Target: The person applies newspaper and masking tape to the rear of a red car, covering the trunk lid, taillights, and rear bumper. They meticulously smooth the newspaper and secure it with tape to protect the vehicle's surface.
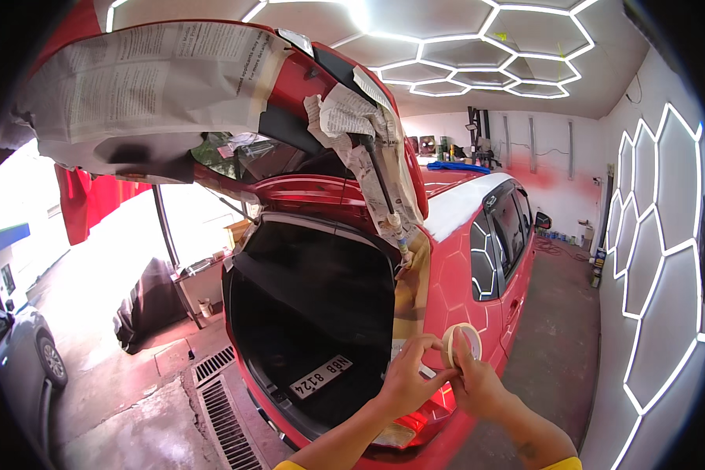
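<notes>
In front of the rear corner of a red car (455, 264), my right hand (476, 382) grips a roll of masking tape (473, 341), with fingers through and around its ring. My left hand (408, 376) is beside it, its fingertips close to the roll's left side; whether they pinch the tape's end I cannot tell. Below the hands is the tail light (440, 405). Brown masking paper (411, 294) covers the pillar beside the trunk opening. The raised tailgate (296, 88) is partly wrapped in printed newspaper (153, 88), and paper surrounds its support strut.
A licence plate (321, 376) lies inside the dark trunk (311, 294). A metal floor grate (226, 417) runs at the left, with a table (197, 276) behind. Another car (26, 341) stands far left. A wall with hexagonal lights (652, 282) borders the right; cans stand along it.
</notes>
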The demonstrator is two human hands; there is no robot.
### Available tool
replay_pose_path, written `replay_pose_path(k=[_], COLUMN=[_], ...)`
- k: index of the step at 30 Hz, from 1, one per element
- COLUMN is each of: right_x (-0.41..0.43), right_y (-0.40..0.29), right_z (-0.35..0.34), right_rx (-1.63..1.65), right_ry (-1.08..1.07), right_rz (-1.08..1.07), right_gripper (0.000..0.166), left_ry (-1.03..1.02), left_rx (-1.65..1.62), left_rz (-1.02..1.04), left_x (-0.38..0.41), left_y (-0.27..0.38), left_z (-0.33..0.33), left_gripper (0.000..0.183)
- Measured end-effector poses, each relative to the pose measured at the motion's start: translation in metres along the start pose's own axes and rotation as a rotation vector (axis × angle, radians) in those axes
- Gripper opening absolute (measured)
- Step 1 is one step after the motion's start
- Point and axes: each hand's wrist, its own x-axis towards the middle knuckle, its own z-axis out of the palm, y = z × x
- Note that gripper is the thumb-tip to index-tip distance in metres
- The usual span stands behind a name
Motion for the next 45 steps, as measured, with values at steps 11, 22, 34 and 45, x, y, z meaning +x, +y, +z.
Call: replay_pose_path(k=[11, 22, 34, 45], right_x=[0.014, 0.023, 0.021, 0.103], right_y=[-0.020, -0.035, -0.033, -0.039], right_z=[-0.005, -0.012, -0.031, -0.089], right_rx=[0.026, 0.138, -0.061, 0.706], right_ry=[-0.057, -0.056, 0.409, 1.026], right_rz=[-0.184, -0.146, -0.079, -0.254], right_gripper=[0.100, 0.093, 0.052, 0.033], left_ry=[0.152, -0.013, 0.139, 0.246], left_rx=[0.205, 0.025, 0.191, 0.568], left_rz=[0.204, -0.058, -0.066, 0.440], left_x=[-0.001, -0.022, -0.018, 0.089], left_y=[0.010, 0.023, 0.055, 0.154], left_z=[-0.032, -0.057, -0.075, -0.158], left_gripper=[0.023, 0.024, 0.016, 0.021])
